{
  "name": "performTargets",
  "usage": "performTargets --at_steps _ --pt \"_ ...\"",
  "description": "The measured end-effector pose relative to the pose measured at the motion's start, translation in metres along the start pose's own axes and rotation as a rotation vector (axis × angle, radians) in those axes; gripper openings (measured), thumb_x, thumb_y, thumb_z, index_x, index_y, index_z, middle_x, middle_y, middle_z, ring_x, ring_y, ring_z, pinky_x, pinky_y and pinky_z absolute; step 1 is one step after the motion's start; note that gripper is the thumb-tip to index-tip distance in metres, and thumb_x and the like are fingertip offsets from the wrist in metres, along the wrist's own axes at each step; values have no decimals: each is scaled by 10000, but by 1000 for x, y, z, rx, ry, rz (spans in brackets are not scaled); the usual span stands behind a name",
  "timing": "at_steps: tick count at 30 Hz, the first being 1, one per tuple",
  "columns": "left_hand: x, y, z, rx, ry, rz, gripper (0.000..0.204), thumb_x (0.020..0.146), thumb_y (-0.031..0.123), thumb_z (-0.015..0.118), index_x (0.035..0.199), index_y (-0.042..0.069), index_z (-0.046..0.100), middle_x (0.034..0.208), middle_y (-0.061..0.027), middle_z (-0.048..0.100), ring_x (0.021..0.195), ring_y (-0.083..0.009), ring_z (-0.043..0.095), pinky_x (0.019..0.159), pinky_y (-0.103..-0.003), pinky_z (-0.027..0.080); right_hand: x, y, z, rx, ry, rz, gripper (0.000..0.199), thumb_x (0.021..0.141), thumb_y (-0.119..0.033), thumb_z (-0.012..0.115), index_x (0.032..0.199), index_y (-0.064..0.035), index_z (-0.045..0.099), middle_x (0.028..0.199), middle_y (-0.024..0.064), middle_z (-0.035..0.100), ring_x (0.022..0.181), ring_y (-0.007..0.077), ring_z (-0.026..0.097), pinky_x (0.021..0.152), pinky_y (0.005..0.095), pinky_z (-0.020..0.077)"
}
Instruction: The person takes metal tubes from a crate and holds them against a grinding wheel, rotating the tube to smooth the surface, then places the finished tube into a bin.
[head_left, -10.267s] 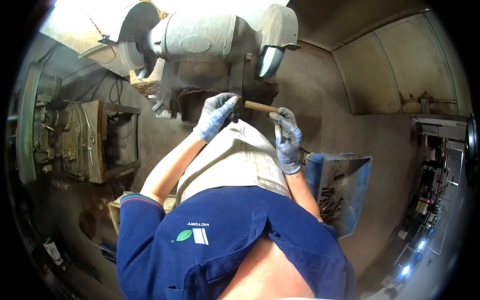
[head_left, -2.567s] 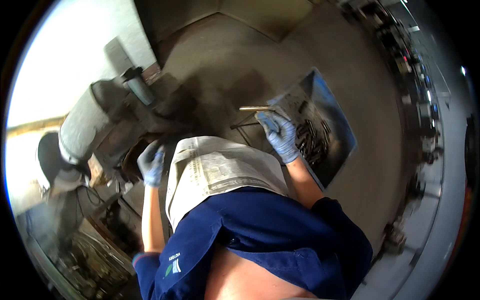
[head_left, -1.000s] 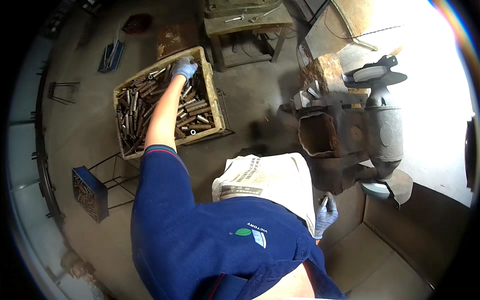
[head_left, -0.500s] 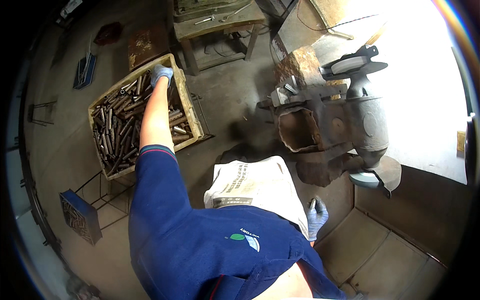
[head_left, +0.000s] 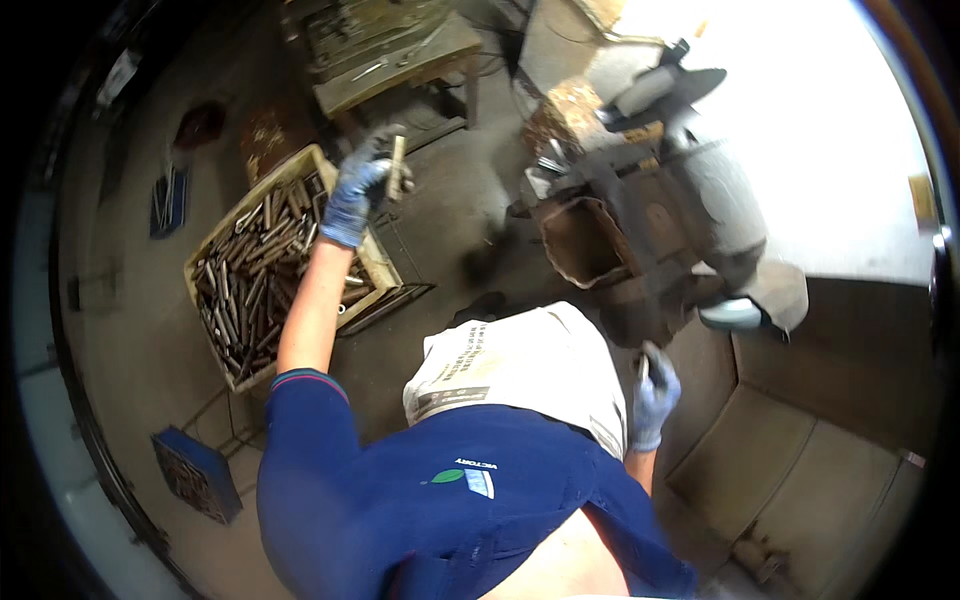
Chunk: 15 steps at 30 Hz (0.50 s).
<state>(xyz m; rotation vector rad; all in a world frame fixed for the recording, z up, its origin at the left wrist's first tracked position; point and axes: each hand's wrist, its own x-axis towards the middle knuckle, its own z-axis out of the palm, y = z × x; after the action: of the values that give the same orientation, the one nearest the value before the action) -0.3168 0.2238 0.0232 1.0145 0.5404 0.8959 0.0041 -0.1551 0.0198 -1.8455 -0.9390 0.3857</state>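
My left hand (head_left: 358, 190), in a blue glove, is raised above the corner of a wooden crate (head_left: 372, 262) and is closed around a short metal rod (head_left: 397, 165) that stands nearly upright. The crate holds several more dull metal rods (head_left: 250, 290). My right hand (head_left: 655, 392), also gloved, hangs low beside my hip near the base of a bench grinder (head_left: 680, 200); its fingers are curled and a thin pale piece seems to stick up from them, too small to identify.
A grey bench grinder on a dark pedestal stands to the right, with a rusty open box (head_left: 580, 240) at its front. A worktable (head_left: 400, 60) is at the top. A blue bin (head_left: 195, 475) sits lower left. I wear a pale apron (head_left: 520, 365).
My left hand has lifted out of the crate with a rod in it and moved right. The view has swung slightly, bringing the grinder closer to centre.
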Motion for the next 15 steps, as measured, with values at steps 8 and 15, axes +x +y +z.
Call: performTargets --at_steps 8,15 --pt "15 -57 181 -373 -524 -361 597 754 189 532 1257 -99 385 777 -151 592 642 -225 616 589 -273 521 59 -97 27 57 -119 -309 324 674 -21 703 988 24 637 942 154 636 808 239 640 696 290 523" --pt "1 -77 243 -257 -541 -425 482 834 189 546 1250 -16 414 840 -172 622 737 -232 641 639 -274 531 41 -104 2 -5 14 -417 307 679 -63 727 965 9 643 913 149 633 826 274 633 714 313 533"
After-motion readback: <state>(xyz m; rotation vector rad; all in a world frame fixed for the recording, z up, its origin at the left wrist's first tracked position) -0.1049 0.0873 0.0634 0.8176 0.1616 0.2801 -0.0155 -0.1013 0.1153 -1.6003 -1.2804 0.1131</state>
